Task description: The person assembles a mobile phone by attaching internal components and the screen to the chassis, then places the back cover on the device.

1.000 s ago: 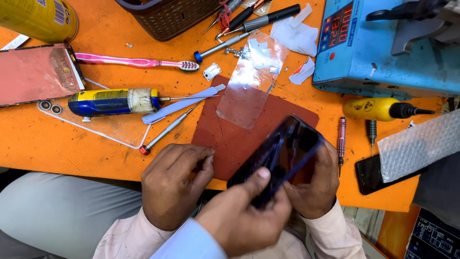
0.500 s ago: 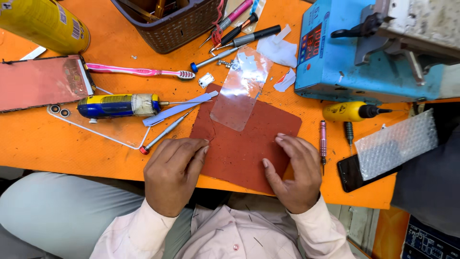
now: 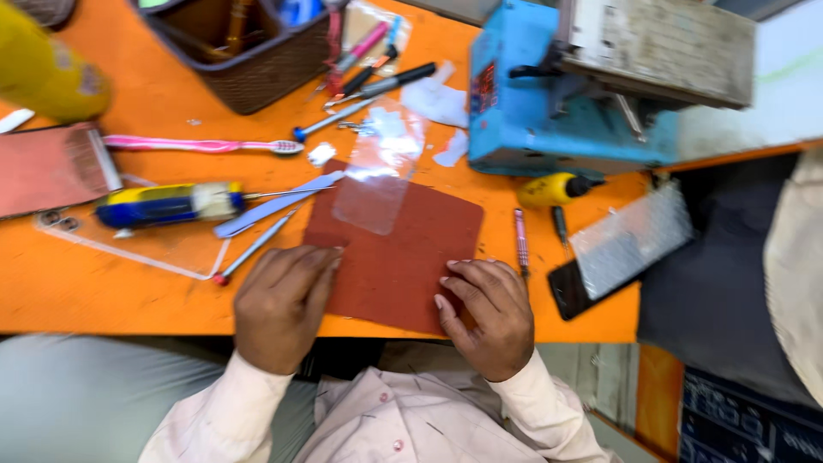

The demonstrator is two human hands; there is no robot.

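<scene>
Orange desk [image 3: 103,291], lower centre: dark phone held a second ago is gone from both hands; left hand [image 3: 283,304] and right hand [image 3: 484,313] rest empty, fingers loosely together, on the reddish-brown rubber mat [image 3: 403,253].

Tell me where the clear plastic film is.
Head view: the clear rectangular plastic film lies centre, overlapping the far edge of the reddish-brown mat, beyond both hands.

Yellow can [image 3: 43,73] and brown basket [image 3: 249,51] cut off at the top edge, both motion-blurred.
</scene>
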